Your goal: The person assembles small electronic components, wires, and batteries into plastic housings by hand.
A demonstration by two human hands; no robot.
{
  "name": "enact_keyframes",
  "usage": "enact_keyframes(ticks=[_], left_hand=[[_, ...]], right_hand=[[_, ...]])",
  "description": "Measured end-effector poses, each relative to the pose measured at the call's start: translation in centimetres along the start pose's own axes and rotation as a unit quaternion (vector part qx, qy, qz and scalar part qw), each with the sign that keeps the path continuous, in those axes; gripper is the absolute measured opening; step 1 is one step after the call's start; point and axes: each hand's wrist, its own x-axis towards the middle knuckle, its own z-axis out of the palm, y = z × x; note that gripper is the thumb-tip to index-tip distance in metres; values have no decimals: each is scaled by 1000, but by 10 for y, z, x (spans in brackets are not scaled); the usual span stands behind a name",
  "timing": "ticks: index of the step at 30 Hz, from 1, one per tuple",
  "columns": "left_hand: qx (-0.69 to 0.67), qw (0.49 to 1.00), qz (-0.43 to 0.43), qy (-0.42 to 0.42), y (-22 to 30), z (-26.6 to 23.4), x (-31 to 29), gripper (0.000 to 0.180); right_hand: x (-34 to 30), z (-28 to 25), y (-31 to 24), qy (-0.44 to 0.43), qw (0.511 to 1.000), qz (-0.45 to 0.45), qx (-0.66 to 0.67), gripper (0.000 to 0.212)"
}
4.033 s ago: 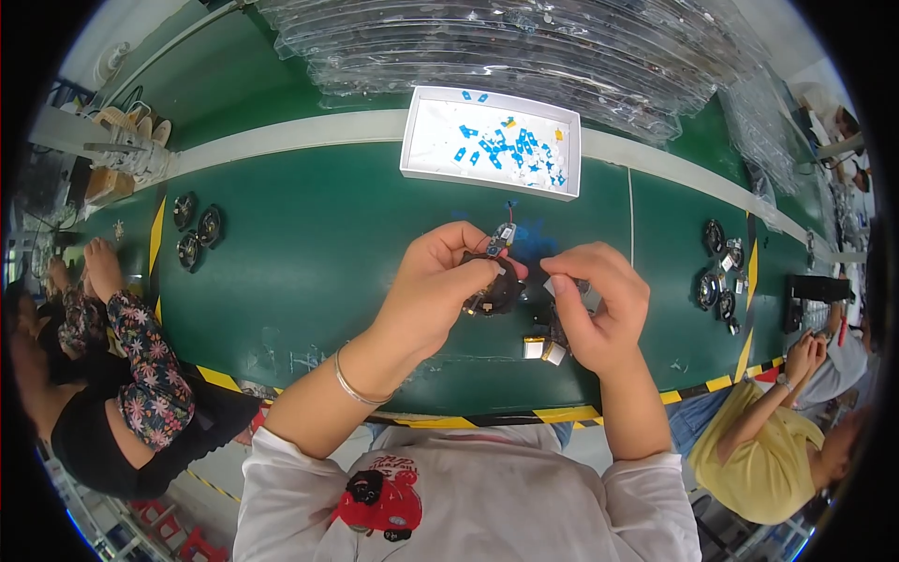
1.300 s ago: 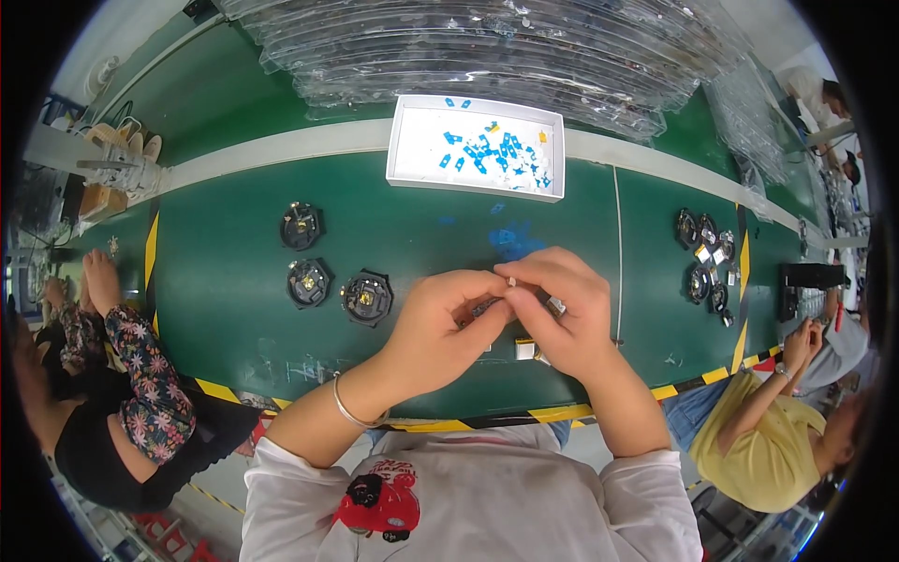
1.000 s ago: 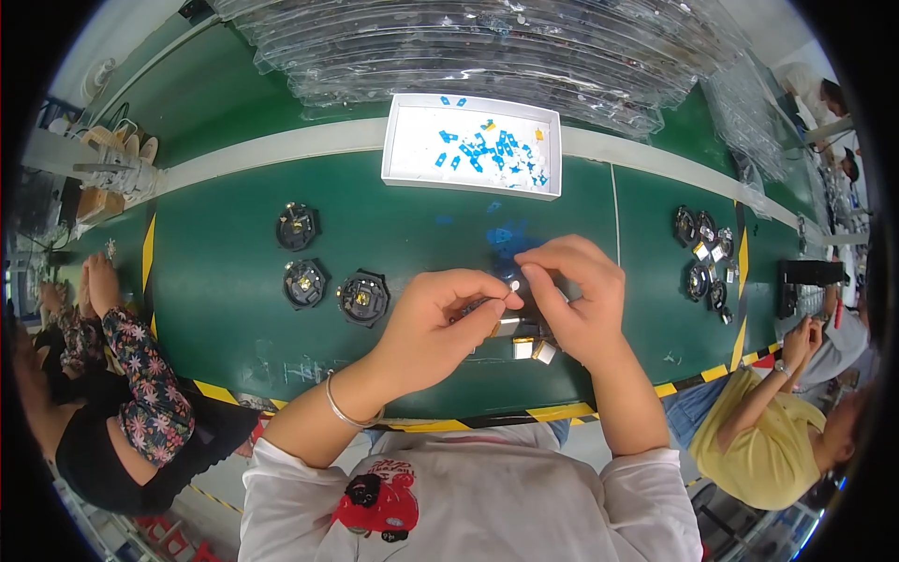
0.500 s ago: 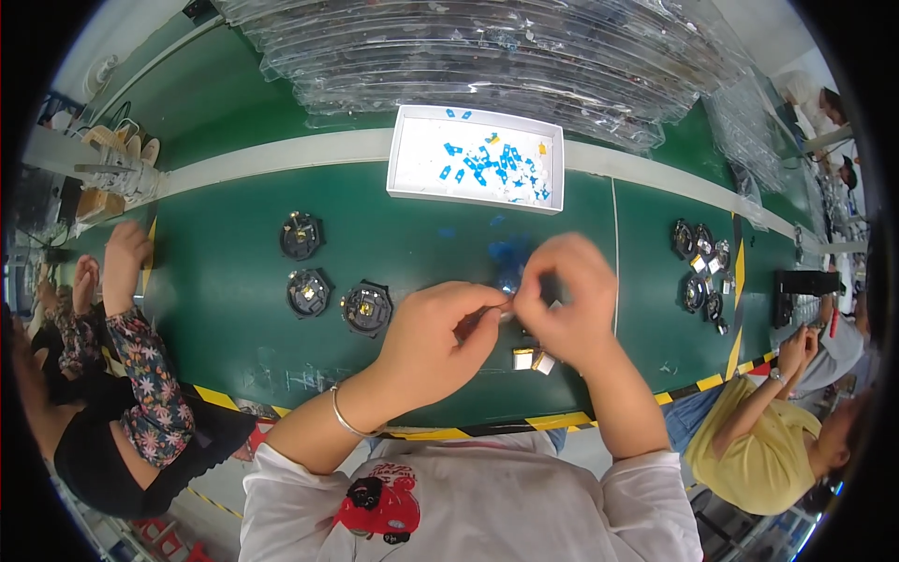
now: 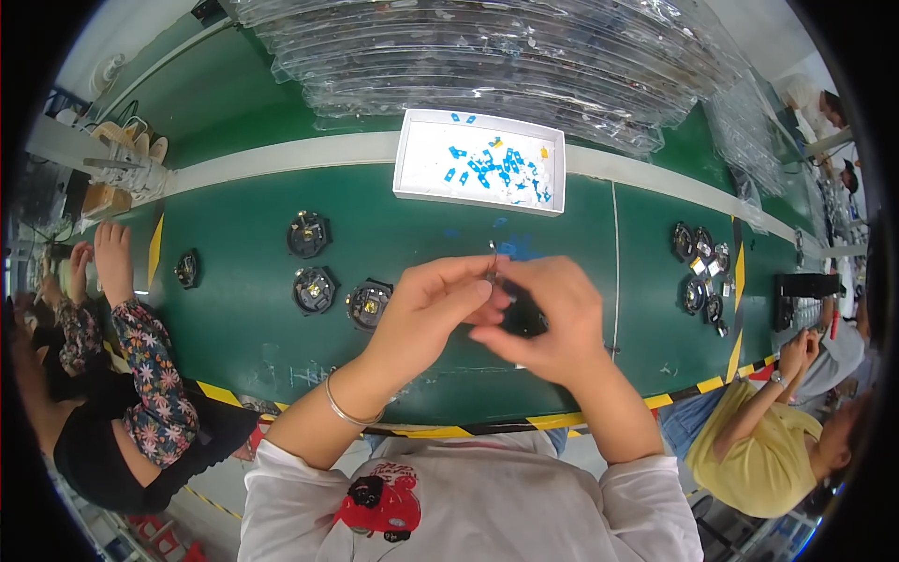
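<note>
Over the middle of the table, my left hand (image 5: 435, 304) is closed, thumb against fingers, on a small part that the fingers mostly hide. A thin light tip (image 5: 493, 246) sticks up above the fingertips. My right hand (image 5: 557, 323) meets it from the right: its index fingertip touches the left fingertips, while its thumb stands apart below. Something dark shows in the gap, too covered to name. Several round black housings with small parts inside, one of them (image 5: 314, 289), lie left of my hands. Blue pieces (image 5: 520, 247) lie just beyond my fingers.
A white box (image 5: 403, 178) with small blue pieces stands behind my hands. Stacked clear plastic trays (image 5: 487, 66) fill the back. More black housings (image 5: 693, 292) lie at the right. Another housing (image 5: 187, 268) sits near a co-worker's hand (image 5: 114, 262). Another person in yellow (image 5: 763, 450) is at the right.
My right hand has come out of its ring-shaped pinch, thumb now apart. The silver battery-like pieces below my hands no longer show. A black housing has appeared at the far left.
</note>
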Motion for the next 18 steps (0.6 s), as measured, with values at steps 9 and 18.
enact_keyframes(ticks=[9, 18], left_hand=[[421, 890, 67, 161, 42, -24, -12, 31], [763, 630, 100, 105, 56, -48, -29, 33]], right_hand=[[-6, 0, 9, 11, 978, 176, 110, 15], [-4, -10, 8, -13, 932, 271, 241, 10]])
